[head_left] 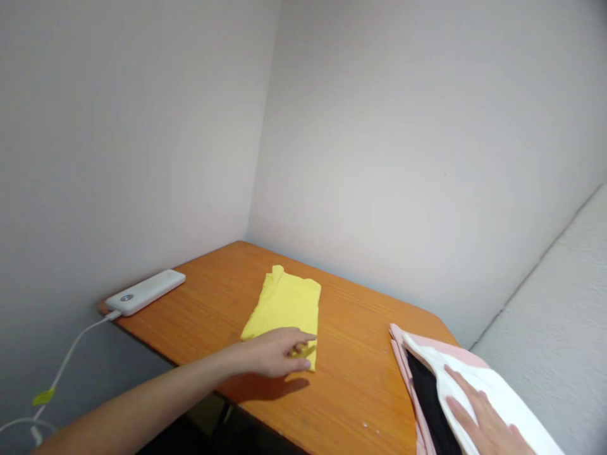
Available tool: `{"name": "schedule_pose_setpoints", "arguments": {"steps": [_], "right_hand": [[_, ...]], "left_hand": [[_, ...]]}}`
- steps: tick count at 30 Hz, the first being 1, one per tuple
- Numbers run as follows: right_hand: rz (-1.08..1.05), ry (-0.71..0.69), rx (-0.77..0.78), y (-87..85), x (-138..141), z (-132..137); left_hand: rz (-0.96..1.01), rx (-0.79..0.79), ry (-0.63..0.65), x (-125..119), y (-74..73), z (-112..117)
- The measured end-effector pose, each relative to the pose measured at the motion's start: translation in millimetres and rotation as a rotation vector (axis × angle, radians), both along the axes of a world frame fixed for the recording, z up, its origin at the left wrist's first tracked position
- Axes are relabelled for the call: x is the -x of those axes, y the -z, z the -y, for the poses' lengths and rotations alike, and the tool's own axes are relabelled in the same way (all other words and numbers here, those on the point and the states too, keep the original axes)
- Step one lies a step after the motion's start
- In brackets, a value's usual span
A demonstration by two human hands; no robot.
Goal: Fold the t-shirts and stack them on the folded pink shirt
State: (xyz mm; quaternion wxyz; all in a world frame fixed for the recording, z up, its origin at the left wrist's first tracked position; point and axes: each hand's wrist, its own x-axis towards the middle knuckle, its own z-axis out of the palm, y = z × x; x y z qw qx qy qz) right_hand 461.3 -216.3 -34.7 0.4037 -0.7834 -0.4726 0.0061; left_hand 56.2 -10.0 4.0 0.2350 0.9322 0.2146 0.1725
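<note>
A folded yellow cloth, perhaps a garment (287, 300), lies on the wooden table. Over its near edge is my left hand (279, 352), with index finger and thumb apart, the other fingers curled, and nothing visible between them. Whether it touches the cloth I cannot tell. At the lower right, my right hand (490, 420) rests with fingers spread on a folded white cloth (502, 382). Beneath the white one show a black cloth (427, 392) and a pink cloth (403, 363), stacked together. The lower part of this stack runs out of view.
A white power bank (147, 292) sits at the table's left edge, with a white cable (71, 354) plugged in and hanging down. The wooden table (360, 354) stands in a corner against two pale walls. Another wall surface rises on the right.
</note>
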Motion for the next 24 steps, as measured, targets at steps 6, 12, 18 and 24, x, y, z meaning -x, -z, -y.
{"name": "schedule_pose_setpoints", "arguments": {"steps": [6,12,18,24], "right_hand": [[0.501,0.014,-0.008,-65.4,77.3,-10.0],[0.100,-0.158,0.173,-62.2,207.8,-89.1],[0.024,-0.147,0.078,-50.7,227.1,-114.3],[0.143,0.038,-0.284,-69.3,200.0,-71.2]], "left_hand": [[0.126,0.023,-0.369,4.1,-5.4,-14.2],[0.040,0.200,-0.434,-48.5,24.5,-43.9],[0.278,0.363,-0.410,-53.2,32.9,-27.1],[0.750,0.543,-0.433,9.7,-2.9,-21.1]]}}
